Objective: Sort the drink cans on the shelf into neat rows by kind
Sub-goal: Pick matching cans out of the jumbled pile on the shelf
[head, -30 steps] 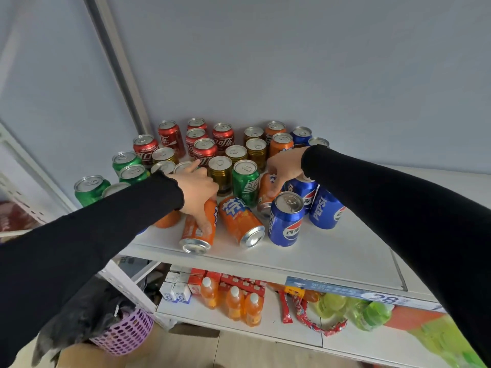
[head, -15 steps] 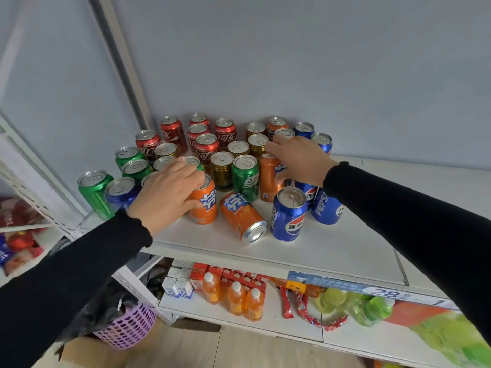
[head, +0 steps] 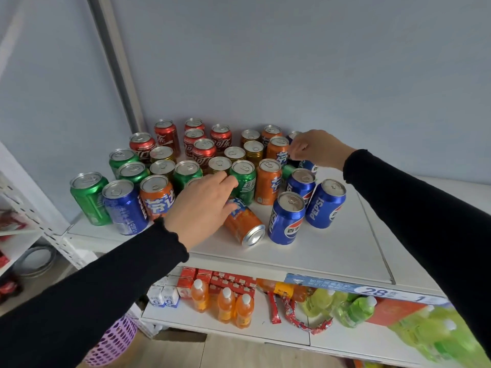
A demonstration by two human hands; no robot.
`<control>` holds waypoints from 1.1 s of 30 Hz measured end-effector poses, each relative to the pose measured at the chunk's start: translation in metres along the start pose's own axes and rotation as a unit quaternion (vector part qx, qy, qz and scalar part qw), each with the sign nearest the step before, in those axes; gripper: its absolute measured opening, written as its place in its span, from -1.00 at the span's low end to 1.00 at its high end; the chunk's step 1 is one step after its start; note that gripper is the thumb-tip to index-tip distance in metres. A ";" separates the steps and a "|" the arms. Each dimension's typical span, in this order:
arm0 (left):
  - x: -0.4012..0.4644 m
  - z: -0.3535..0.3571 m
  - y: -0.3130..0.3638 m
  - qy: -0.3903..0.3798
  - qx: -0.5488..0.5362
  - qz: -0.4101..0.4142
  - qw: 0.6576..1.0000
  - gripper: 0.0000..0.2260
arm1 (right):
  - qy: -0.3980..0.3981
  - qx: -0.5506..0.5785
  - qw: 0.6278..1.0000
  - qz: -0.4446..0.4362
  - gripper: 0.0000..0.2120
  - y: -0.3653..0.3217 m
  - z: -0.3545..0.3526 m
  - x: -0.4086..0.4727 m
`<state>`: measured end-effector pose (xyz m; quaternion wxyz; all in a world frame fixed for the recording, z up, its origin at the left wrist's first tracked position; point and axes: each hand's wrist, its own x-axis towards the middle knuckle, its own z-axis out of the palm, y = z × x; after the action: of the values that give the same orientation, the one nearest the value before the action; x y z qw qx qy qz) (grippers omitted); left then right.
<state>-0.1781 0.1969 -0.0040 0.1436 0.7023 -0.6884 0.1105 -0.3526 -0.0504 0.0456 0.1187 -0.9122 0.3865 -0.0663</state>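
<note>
Head view. White shelf [head: 332, 251] carries a crowd of upright drink cans: red cans [head: 203, 152] at back left, gold cans [head: 253, 150] mid-back, green cans [head: 89, 197] at left, orange cans [head: 268, 181] scattered, blue cans [head: 287, 219] at front right. One orange can lies on its side [head: 244, 225] near the front edge, base toward the camera.

Left hand [head: 199, 211] is above the tipped can, fingers [head: 228, 181] straight and relaxed, tips at the tipped can's far end and a green can [head: 244, 181]; gripping nothing.

Right hand [head: 316, 148] is at back right, fingers curled downward among blue cans; whether they pinch a can, cannot tell.

Lower shelf [head: 265, 333] holds orange bottles [head: 225, 304], green bottles [head: 353, 306], red cartons [head: 231, 281], small white cartons [head: 163, 296]. Purple basket [head: 114, 343] on the floor; contents hidden by the sleeve.
</note>
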 end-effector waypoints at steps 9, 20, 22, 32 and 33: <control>0.010 0.033 0.024 -0.125 0.038 -0.154 0.980 -0.43 | -0.193 -0.077 0.975 -0.075 -0.55 0.030 0.014 0.045; 0.030 0.050 0.022 -0.245 -0.161 -0.326 0.899 0.20 | -0.316 -0.184 0.913 -0.181 -0.36 0.046 0.024 0.079; 0.033 0.046 0.027 -0.240 -0.198 -0.328 0.892 -0.03 | -0.351 -0.218 0.886 -0.208 -0.27 0.043 0.023 0.076; 0.028 0.036 0.055 -0.126 -0.150 -0.347 0.917 -0.32 | -0.182 -0.156 0.912 -0.334 -0.48 0.079 0.008 0.063; 0.025 0.036 0.061 -0.090 -0.142 -0.338 0.926 -0.36 | -0.154 -0.144 0.916 -0.342 -0.49 0.086 0.009 0.059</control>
<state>-0.2395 0.1597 -0.0257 0.2084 0.8726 -0.4285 -0.1072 -0.3686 -0.1493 0.0158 0.0141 -0.9948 0.0336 0.0951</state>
